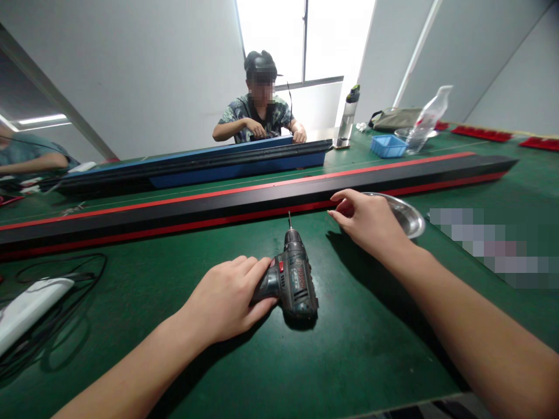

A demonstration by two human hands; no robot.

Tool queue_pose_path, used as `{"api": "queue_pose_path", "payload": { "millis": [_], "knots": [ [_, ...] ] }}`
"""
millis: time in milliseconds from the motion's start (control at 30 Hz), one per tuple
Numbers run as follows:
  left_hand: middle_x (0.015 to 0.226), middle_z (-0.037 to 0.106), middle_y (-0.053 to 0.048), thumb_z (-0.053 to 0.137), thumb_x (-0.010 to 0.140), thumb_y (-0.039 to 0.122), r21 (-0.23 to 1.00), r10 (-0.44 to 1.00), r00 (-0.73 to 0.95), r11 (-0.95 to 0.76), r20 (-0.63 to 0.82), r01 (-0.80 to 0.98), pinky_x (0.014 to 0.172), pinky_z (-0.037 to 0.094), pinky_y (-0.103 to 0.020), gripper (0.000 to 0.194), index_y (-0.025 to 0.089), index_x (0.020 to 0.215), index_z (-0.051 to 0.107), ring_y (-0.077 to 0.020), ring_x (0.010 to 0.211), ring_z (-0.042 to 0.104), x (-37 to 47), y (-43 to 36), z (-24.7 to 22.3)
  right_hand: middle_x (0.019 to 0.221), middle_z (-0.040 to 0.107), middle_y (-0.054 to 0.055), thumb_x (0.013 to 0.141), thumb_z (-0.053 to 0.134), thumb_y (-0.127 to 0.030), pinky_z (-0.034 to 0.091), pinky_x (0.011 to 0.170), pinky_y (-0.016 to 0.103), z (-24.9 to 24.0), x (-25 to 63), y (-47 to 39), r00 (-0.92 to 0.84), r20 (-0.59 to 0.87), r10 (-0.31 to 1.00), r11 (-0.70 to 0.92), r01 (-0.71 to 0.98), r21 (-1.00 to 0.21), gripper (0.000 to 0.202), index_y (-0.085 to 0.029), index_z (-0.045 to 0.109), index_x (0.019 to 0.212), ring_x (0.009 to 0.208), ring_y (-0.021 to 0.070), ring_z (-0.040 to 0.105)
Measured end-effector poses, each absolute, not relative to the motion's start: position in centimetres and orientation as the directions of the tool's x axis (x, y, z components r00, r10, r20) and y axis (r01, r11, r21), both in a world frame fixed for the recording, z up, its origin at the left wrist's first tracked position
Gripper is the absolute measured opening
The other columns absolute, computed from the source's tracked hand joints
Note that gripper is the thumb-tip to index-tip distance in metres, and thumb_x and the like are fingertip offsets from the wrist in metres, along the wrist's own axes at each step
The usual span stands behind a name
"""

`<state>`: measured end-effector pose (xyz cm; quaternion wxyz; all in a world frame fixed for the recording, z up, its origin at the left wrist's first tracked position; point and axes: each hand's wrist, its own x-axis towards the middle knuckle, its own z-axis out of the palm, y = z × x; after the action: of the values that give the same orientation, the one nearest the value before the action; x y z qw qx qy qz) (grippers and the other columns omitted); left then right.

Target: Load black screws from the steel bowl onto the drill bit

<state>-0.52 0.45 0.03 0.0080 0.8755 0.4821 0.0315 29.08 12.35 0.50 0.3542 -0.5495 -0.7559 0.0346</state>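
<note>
My left hand (231, 294) is wrapped around the handle of a black cordless drill (299, 285). The drill lies on its side on the green tabletop, its thin bit pointing away from me toward a long black bar with red edges (244, 201). To the right, my right hand (369, 218) hangs over the table by the bar's near red edge. Its thumb and index finger are curved with a gap between their tips, and nothing shows between them. Behind that hand sits a shiny metal bowl (413, 218), partly hidden by it; its contents cannot be made out.
Black cables and a white device (35, 302) lie at the left. Across the table, a person (261, 110) works at a blue and black bar (244, 169). A water bottle (348, 116), a blue basket (388, 146) and a clear plastic bottle (430, 119) stand at the back right.
</note>
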Motion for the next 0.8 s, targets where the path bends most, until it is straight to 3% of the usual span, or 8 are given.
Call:
{"api": "queue_pose_path", "payload": {
  "millis": [267, 533, 800],
  "knots": [
    [0.114, 0.069, -0.010, 0.058, 0.098, 0.045, 0.039, 0.845, 0.532, -0.534, 0.051, 0.844, 0.088, 0.054, -0.045, 0.050, 0.020, 0.142, 0.051, -0.0290, 0.101, 0.064, -0.5, 0.3, 0.2, 0.083, 0.078, 0.003, 0.085, 0.076, -0.018, 0.055, 0.074, 0.035, 0.5, 28.9, 12.3, -0.149, 0.493, 0.857, 0.407, 0.783, -0.471, 0.021, -0.022, 0.074, 0.106, 0.078, 0.0240, 0.075],
    [0.115, 0.068, -0.009, 0.058, 0.098, 0.044, 0.049, 0.848, 0.529, -0.530, 0.046, 0.846, 0.089, 0.054, -0.045, 0.051, 0.021, 0.142, 0.050, -0.0290, 0.102, 0.064, -0.4, 0.4, 0.1, 0.082, 0.077, 0.002, 0.086, 0.076, -0.018, 0.056, 0.072, 0.032, -0.1, 27.6, 11.8, -0.191, 0.413, 0.891, 0.437, 0.608, -0.663, 0.019, -0.021, 0.074, 0.105, 0.073, 0.0198, 0.073],
    [0.115, 0.068, -0.009, 0.058, 0.098, 0.045, 0.048, 0.850, 0.525, -0.527, 0.039, 0.849, 0.089, 0.054, -0.045, 0.051, 0.021, 0.142, 0.050, -0.0295, 0.103, 0.064, -0.4, 0.3, 0.3, 0.089, 0.077, 0.003, 0.085, 0.076, -0.017, 0.060, 0.080, 0.033, -2.2, 25.9, 11.6, -0.250, 0.304, 0.919, 0.388, 0.439, -0.810, 0.016, -0.021, 0.075, 0.100, 0.082, 0.0186, 0.074]
  ]
}}
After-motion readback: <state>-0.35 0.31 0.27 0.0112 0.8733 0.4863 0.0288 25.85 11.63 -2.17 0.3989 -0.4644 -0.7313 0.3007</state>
